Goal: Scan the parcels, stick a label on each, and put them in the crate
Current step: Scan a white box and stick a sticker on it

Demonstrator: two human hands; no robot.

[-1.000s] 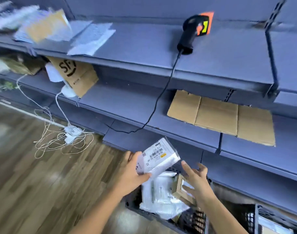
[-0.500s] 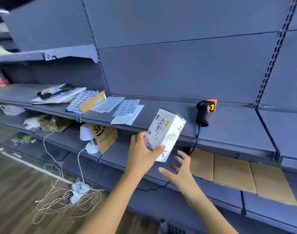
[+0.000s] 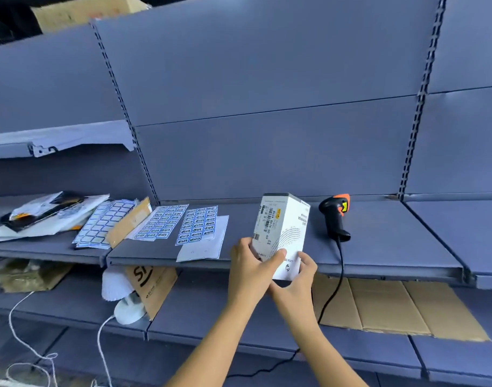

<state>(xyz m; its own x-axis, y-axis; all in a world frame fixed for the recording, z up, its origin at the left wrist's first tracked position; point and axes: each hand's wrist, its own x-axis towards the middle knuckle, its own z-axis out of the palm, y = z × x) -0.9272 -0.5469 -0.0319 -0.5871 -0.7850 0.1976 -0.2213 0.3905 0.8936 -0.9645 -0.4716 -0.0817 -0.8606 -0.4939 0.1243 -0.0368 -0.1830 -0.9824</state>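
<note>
A white box parcel (image 3: 284, 230) with a barcode label on its side stands upright in front of the grey shelf (image 3: 393, 247). My left hand (image 3: 250, 272) grips its lower left side with the thumb across the front. My right hand (image 3: 297, 277) holds its lower right corner from below. A black and orange barcode scanner (image 3: 335, 216) lies on the shelf just right of the box, its cable hanging over the shelf edge. Sheets of blue-edged labels (image 3: 198, 224) lie on the shelf to the left. The crate is out of view.
More label sheets (image 3: 105, 224), a brown envelope (image 3: 130, 222) and a pile of papers (image 3: 43, 216) lie at the shelf's left. On the lower shelf are flat cardboard (image 3: 393, 305), a brown SF bag (image 3: 152, 286) and white cables (image 3: 24, 344).
The view has risen from the crate to the shelf. My left hand lifted the box up to shelf height, and my right hand, free before, now holds its lower corner.
</note>
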